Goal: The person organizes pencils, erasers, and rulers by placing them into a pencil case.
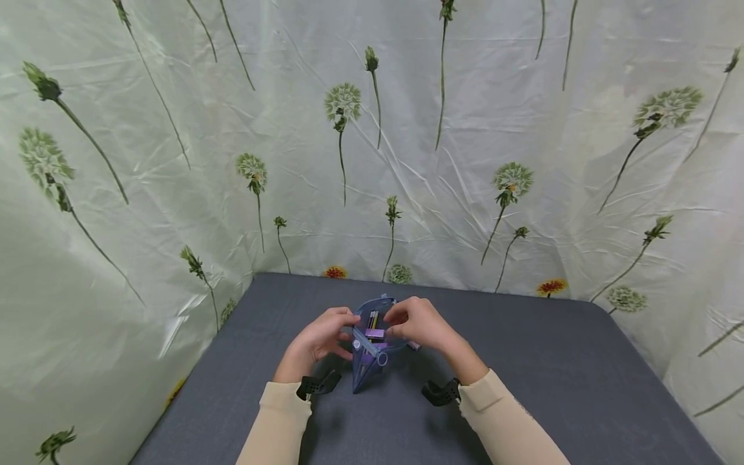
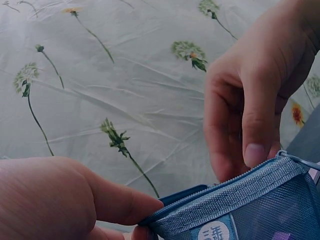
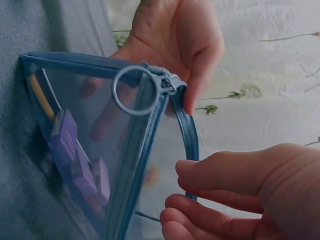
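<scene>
A blue mesh zip pencil case (image 1: 361, 367) stands on the table with its zipper open. Inside lie pencils (image 1: 373, 319) and several small purple blocks (image 3: 64, 135). My left hand (image 1: 323, 334) pinches the case's rim at one end between thumb and forefinger, plain in the left wrist view. Over the opening, at the far side of the rim, hovers my right hand (image 1: 420, 321). Its fingers are loosely bent, with a gap between thumb and forefinger and nothing visible held. A round ring pull (image 3: 136, 90) hangs from the zipper slider.
A dark grey table (image 1: 523, 374) lies under the case. Beside the case, below my right hand, is a small pale item (image 1: 413, 345), its kind unclear. A white curtain with dandelion prints (image 1: 407, 161) surrounds the table's back and sides.
</scene>
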`<state>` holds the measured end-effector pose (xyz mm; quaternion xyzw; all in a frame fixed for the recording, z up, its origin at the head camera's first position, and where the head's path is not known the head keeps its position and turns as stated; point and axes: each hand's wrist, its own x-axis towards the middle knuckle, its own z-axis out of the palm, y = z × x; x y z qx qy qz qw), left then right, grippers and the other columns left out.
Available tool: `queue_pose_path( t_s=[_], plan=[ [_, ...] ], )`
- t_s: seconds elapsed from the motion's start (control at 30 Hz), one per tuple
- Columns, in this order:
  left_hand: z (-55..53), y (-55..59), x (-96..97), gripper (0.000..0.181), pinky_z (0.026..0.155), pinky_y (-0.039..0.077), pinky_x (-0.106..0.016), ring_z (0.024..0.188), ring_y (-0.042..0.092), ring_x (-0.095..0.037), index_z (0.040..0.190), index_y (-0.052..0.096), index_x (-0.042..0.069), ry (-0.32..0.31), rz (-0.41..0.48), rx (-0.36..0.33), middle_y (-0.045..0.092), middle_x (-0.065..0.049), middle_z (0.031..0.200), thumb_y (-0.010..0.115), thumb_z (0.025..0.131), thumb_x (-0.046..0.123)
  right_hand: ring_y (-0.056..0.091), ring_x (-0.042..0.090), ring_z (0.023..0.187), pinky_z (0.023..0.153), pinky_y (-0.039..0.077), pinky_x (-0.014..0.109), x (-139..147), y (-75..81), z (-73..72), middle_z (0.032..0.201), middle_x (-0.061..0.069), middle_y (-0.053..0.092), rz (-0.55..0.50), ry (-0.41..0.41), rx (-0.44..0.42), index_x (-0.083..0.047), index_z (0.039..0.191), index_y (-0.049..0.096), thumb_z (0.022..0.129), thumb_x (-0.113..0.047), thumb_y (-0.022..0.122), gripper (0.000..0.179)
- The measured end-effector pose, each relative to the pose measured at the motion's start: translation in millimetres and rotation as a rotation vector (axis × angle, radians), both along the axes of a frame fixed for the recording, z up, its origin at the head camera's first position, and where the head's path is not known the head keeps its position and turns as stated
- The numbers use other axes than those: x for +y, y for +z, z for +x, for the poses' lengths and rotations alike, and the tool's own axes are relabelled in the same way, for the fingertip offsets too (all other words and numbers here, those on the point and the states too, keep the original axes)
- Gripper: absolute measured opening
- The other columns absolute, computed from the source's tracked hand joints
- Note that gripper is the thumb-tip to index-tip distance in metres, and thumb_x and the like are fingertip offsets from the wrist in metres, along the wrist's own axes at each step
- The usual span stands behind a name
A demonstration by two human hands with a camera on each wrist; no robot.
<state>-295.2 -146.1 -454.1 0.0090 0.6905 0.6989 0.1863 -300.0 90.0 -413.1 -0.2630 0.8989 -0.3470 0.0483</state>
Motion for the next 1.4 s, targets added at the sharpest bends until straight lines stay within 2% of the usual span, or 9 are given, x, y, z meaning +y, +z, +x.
queue_pose_path(
  t_s=[0.1,0.27,0.5,0.73,1.07,1.4],
  plan=[
    [0.3,0.3,-0.3,0.023,0.066,0.055,-0.06,0.093,0.064,-0.038,0.084,0.049,0.008,0.0,0.004,-0.001,0.05,-0.022,0.112,0.056,0.102,0.02,0.066,0.01,0.079,0.07,0.055,0.033,4,0.5,0.1,0.093,0.001,0.073,-0.008,-0.014,0.016,-0.014,0.102,0.077,0.085,-0.01,0.079,0.017],
    [0.8,1.4,0.2,0.023,0.066,0.055,-0.062,0.096,0.065,-0.039,0.085,0.048,0.006,0.004,0.006,-0.002,0.048,-0.028,0.128,0.056,0.102,0.02,0.065,0.009,0.078,0.07,0.054,0.033,10,0.0,0.3,0.089,-0.006,0.07,-0.007,-0.038,0.03,-0.016,0.102,0.077,0.085,-0.011,0.08,0.018],
    [2.2,2.5,-0.3,0.023,0.067,0.055,-0.061,0.1,0.063,-0.041,0.083,0.049,0.008,-0.005,0.003,0.0,0.046,-0.03,0.131,0.055,0.103,0.019,0.064,0.01,0.08,0.07,0.053,0.034,19,-1.6,3.3,0.09,-0.007,0.069,-0.026,-0.079,0.029,-0.017,0.104,0.076,0.086,-0.012,0.079,0.02],
    [2.2,3.2,-2.9,0.025,0.068,0.056,-0.059,0.098,0.065,-0.039,0.08,0.049,0.011,-0.006,-0.004,0.011,0.046,-0.031,0.132,0.055,0.102,0.02,0.065,0.012,0.081,0.071,0.054,0.034,26,-5.1,5.8,0.091,-0.003,0.07,-0.046,-0.127,0.042,-0.011,0.107,0.076,0.086,-0.01,0.079,0.021],
    [2.1,1.7,-5.3,0.024,0.068,0.055,-0.06,0.092,0.066,-0.036,0.081,0.051,0.008,0.036,-0.045,0.016,0.05,-0.03,0.129,0.053,0.103,0.016,0.066,0.013,0.08,0.067,0.054,0.035,39,-23.9,4.2,0.089,-0.002,0.07,-0.09,-0.211,0.039,-0.01,0.108,0.076,0.084,-0.008,0.08,0.025],
    [-1.1,-1.2,-8.5,0.023,0.073,0.054,-0.063,0.085,0.067,-0.031,0.082,0.052,0.008,0.05,-0.082,0.02,0.056,-0.027,0.118,0.057,0.102,0.018,0.063,0.012,0.073,0.068,0.051,0.038,38,-47.6,0.4,0.081,-0.001,0.067,-0.022,-0.3,0.09,-0.01,0.11,0.075,0.077,-0.011,0.084,0.034]
  ],
)
